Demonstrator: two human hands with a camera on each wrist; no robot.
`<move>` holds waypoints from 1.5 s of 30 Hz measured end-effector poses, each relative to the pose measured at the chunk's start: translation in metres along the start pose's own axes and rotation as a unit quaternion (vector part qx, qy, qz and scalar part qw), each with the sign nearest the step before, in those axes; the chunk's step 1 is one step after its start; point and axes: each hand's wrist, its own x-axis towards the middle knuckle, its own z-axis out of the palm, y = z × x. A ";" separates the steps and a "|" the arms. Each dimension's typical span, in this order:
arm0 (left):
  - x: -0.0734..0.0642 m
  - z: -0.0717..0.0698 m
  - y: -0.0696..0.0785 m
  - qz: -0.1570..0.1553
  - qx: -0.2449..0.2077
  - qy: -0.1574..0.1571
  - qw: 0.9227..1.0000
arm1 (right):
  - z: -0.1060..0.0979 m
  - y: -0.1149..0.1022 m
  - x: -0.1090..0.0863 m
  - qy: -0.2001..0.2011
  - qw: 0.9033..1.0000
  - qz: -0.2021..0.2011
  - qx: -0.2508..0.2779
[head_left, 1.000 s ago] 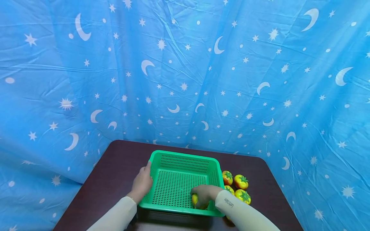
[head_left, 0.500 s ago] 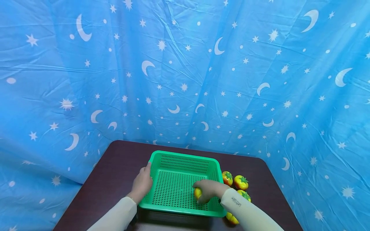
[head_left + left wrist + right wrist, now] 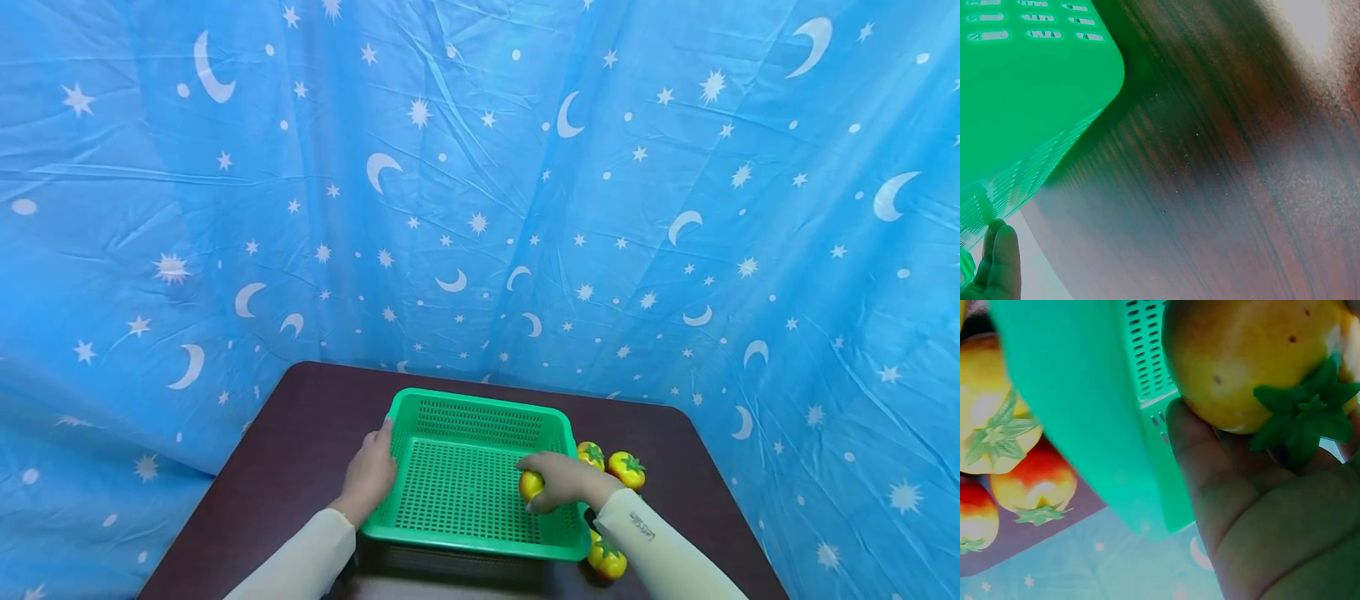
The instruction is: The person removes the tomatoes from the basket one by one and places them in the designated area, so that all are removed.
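My left hand grips the left rim of a green plastic basket, its thumb along the top edge. In the left wrist view, fingers show beside the basket's perforated wall. My right hand holds a yellow tomato over the basket's right side. The right wrist view shows this tomato with its green leafy top towards the palm, the fingers curled round its underside. Outside the basket's right wall lie more yellow-red tomatoes, some hidden behind the right forearm.
The basket stands on a dark brown table with rounded back corners. Near its front right corner lie further tomatoes. A blue curtain with white moons and stars hangs behind and around the table.
The right hand has moved up and to the right with the tomato, from the basket's front right floor towards its right rim. The left hand and basket have stayed in place.
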 end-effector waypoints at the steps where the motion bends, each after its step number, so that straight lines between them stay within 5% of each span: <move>1: 0.000 0.000 0.000 0.002 0.003 0.002 1.000 | 0.000 0.002 -0.001 0.002 1.000 0.001 0.002; 26: 0.000 -0.001 0.000 0.000 -0.008 0.002 1.000 | -0.025 0.017 -0.025 0.068 0.997 0.006 0.038; 45: 0.001 0.002 -0.003 0.005 -0.004 0.002 1.000 | -0.031 0.050 -0.050 0.104 0.990 0.035 0.091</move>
